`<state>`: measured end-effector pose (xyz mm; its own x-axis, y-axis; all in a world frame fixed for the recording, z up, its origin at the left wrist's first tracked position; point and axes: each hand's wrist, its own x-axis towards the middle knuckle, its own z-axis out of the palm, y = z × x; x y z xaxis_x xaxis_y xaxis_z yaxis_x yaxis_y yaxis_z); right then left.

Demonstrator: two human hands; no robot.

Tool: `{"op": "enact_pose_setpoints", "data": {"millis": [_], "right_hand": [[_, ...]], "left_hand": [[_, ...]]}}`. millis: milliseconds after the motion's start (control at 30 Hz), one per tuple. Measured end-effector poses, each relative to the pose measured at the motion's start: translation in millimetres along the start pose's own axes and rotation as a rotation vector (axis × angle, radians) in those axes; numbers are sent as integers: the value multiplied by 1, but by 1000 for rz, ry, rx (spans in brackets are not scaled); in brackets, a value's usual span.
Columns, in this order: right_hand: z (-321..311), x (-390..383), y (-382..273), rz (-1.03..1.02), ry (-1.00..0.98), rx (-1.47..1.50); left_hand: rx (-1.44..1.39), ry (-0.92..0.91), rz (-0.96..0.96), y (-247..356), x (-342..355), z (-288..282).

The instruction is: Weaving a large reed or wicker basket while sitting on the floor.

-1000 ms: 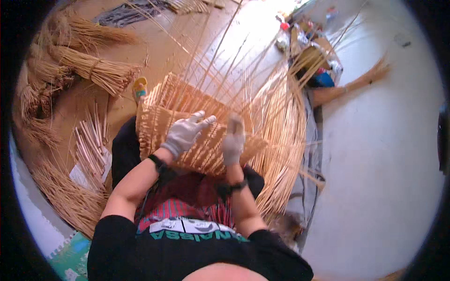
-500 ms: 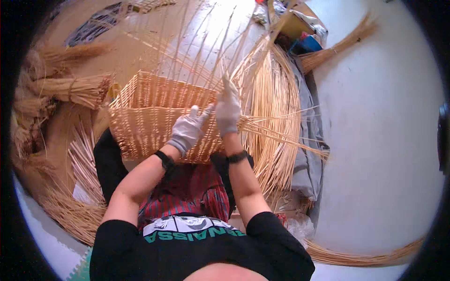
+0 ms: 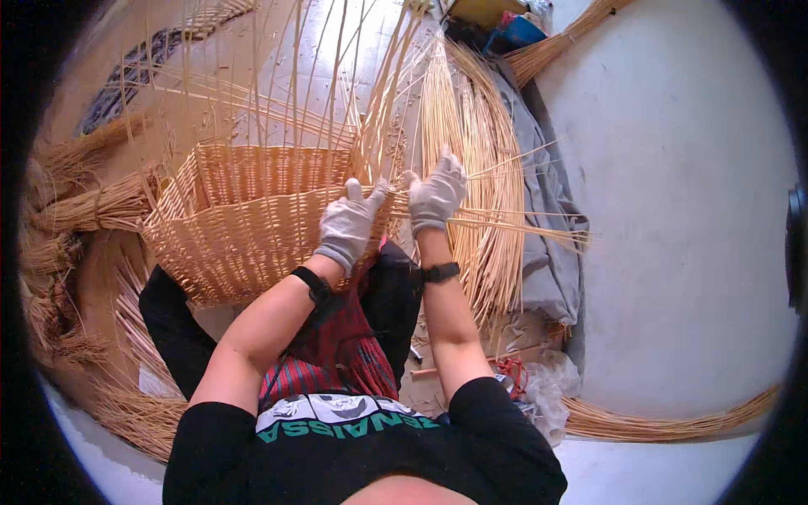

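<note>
Head view: woven basket (image 3: 244,244) sits at the person's lap, mostly L of both hands, long axis running L-R w/ the R end a bit farther off. L hand (image 3: 347,223), gloved, is the nearer one: it rests on the near wall by the R corner, thumb up, index pointing R along the rim; other fingers are bent, and whether they pinch anything can't be told. R hand (image 3: 438,192), also gloved, is just beyond that corner, fingers extended & close together, thumb toward the basket. Pale strands (image 3: 513,225) run from the corner past it to the R; can't tell if it pinches one.

Basket: honey-tan, open-topped, tight rows, approx. rectangular, walls flaring a little. Tall uprights (image 3: 374,118) rise from the far side, thickest at the far R corner.

Nearby: loose canes (image 3: 484,252) R of R hand, on/by grey cloth (image 3: 551,290); tied bundles (image 3: 93,202) far L; clear plastic bag (image 3: 551,396) near R, on the floor.
</note>
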<state>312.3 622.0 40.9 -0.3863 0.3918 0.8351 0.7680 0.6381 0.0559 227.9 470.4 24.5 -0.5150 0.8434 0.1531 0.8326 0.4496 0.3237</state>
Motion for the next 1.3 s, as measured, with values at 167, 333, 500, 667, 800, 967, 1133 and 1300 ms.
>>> {"op": "enact_pose_setpoints", "data": {"millis": [167, 333, 500, 667, 800, 967, 1133, 1300], "right_hand": [[-3, -40, 4, 128, -540, 727], [-30, -28, -1, -113, -408, 736], [8, -28, -3, -180, -322, 737], [66, 22, -24, -254, -265, 616], [93, 51, -71, -270, -340, 509], [145, 64, -89, -287, -143, 433], [160, 77, -86, -248, -57, 514], [163, 86, -95, -236, -160, 550]], "left_hand": [[160, 20, 43, 3, 4, 4], [-204, 124, 101, -14, -10, -6], [49, 469, 144, -57, -25, -23], [148, 233, 153, -84, 60, -35], [206, 102, 63, -108, 120, -39], [235, 286, 78, -133, 165, -12], [290, 425, 107, -133, 183, -3], [226, 456, 127, -141, 184, -11]]}}
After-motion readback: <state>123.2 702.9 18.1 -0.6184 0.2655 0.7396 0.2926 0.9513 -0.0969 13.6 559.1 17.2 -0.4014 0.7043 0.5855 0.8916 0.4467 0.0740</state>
